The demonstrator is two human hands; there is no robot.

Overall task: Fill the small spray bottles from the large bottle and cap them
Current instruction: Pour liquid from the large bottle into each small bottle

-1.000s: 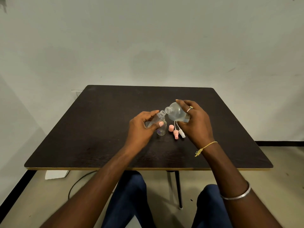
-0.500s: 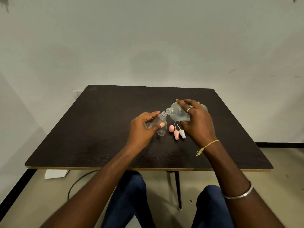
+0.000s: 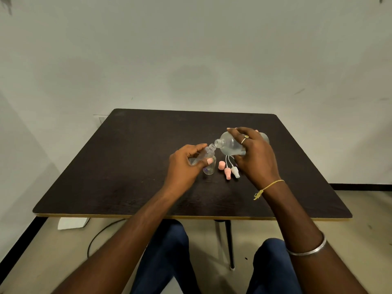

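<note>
Evidently mid-fill: the small spray bottle (image 3: 204, 154), tilted over the table (image 3: 127, 166) centre, meets the large bottle (image 3: 230, 145) mouth to mouth. The left hand (image 3: 184, 164) pinches it; the right hand (image 3: 257, 159) grips the large one. Another small bottle (image 3: 210, 168) stands uncapped, and the spray caps (image 3: 228, 173) lie loose just right of it.

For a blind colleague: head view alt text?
Right hand tilts the large bottle, mouth at the neck of a small bottle gripped by the left hand, over a dark table. A second small bottle and spray caps sit below.
</note>
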